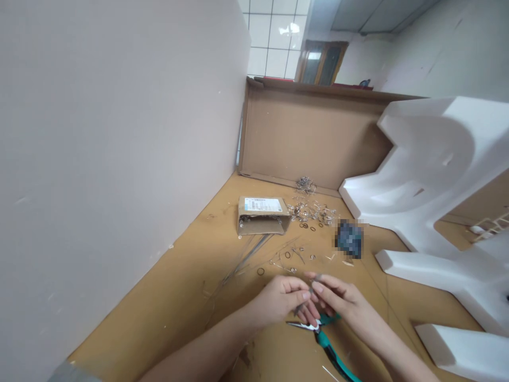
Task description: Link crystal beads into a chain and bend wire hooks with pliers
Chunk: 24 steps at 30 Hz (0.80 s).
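At the near side of the table [218, 318], our two hands meet over the pliers [333, 356]. The left hand [284, 300] pinches a small grey piece [310, 291] between thumb and forefinger, its other fingers loosely curled; the right hand [344, 297] grips the same piece from the right with thumb and fingertips. Its exact shape is hidden from us by our fingers.

We judge it to be thin metal: very light, fairly stiff, a little slick, and more likely to bend or spring away than to break. We would take hold near its ends, with fingertips rather than the palm, pressing gently.

On the far side, the wire pieces [312, 211] lie heaped to the right of the cardboard box [260, 228]; they look springy and likely to tangle, so we would lift one by its end. The dark ring [261, 271] left of our hands seems light, best pinched by its rim.
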Available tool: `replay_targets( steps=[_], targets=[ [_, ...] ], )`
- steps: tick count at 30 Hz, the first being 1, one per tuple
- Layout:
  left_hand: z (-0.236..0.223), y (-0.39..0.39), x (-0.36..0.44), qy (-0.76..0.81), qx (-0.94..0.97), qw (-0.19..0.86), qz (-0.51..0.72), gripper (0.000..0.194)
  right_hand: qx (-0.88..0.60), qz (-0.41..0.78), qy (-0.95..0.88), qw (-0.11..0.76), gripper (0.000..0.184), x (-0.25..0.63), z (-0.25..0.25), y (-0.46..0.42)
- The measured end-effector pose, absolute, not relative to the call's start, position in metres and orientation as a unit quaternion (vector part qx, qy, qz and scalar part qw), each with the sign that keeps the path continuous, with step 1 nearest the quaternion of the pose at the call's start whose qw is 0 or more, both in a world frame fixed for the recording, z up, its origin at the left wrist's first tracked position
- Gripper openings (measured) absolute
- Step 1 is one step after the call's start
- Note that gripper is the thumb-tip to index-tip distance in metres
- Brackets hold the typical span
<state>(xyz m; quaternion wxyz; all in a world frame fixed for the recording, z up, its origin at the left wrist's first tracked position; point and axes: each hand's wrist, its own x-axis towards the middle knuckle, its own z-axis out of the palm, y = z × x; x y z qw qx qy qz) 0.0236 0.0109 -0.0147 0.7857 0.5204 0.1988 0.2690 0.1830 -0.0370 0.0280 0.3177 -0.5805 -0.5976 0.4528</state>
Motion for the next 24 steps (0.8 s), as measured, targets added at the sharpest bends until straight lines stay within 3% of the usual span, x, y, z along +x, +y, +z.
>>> replay_targets(
  steps=[6, 9, 11, 15, 18, 21, 24],
  targets=[
    [-0.015, 0.015, 0.021, 0.217, 0.516, 0.779, 0.282, 0.037, -0.615, 0.169, -0.768, 0.061, 0.066, 0.217, 0.009, -0.075],
    [-0.018, 0.017, 0.02, 0.213, 0.509, 0.783, 0.288, 0.036, -0.621, 0.107, -0.773, -0.071, 0.074, 0.214, -0.004, -0.087],
    [-0.02, 0.019, 0.02, 0.209, 0.504, 0.786, 0.292, 0.035, -0.634, 0.075, -0.762, -0.107, 0.08, 0.207, -0.01, -0.089],
    [-0.021, 0.021, 0.02, 0.213, 0.488, 0.791, 0.301, 0.034, -0.631, -0.006, -0.771, -0.09, 0.078, 0.198, -0.016, -0.086],
    [-0.019, 0.022, 0.02, 0.217, 0.481, 0.789, 0.317, 0.033, -0.624, -0.038, -0.779, -0.055, 0.06, 0.198, -0.016, -0.085],
    [-0.015, 0.023, 0.018, 0.217, 0.478, 0.787, 0.323, 0.032, -0.625, -0.029, -0.78, 0.0, 0.047, 0.206, -0.012, -0.082],
    [-0.013, 0.024, 0.015, 0.21, 0.485, 0.782, 0.331, 0.03, -0.653, 0.049, -0.75, 0.097, 0.05, 0.223, -0.004, -0.077]
  ],
)
